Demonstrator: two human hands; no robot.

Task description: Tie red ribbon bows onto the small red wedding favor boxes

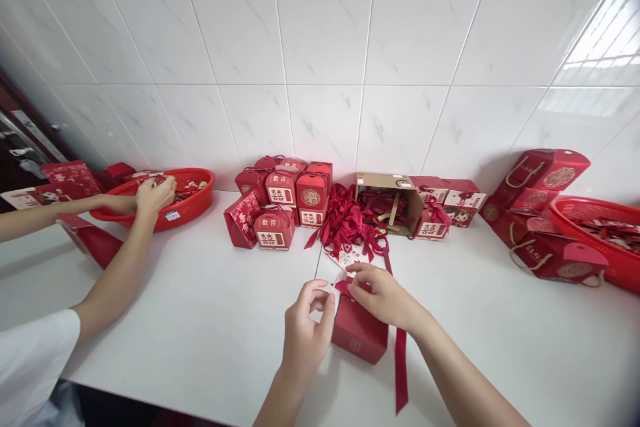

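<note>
A small red gift box [361,333] lies on the table in front of me, its plain side facing up. My left hand [310,323] is at the box's left edge, thumb and forefinger closed on a thin whitish strip [339,277]. Over the far end of the box is my right hand [383,293], fingers bent around the strip's other end and close to a bit of red ribbon; its exact grip is partly hidden. A long dark red ribbon [401,370] trails from under my right wrist toward the front. Behind the hands lies a printed white card [347,257].
Beyond are a heap of red ribbons [345,220], an open carton [390,181] and stacked red gift boxes [277,230]. Red bags [540,253] and a red basket [575,210] stand right. At left, another person's hands [157,193] work over a red basket [193,210].
</note>
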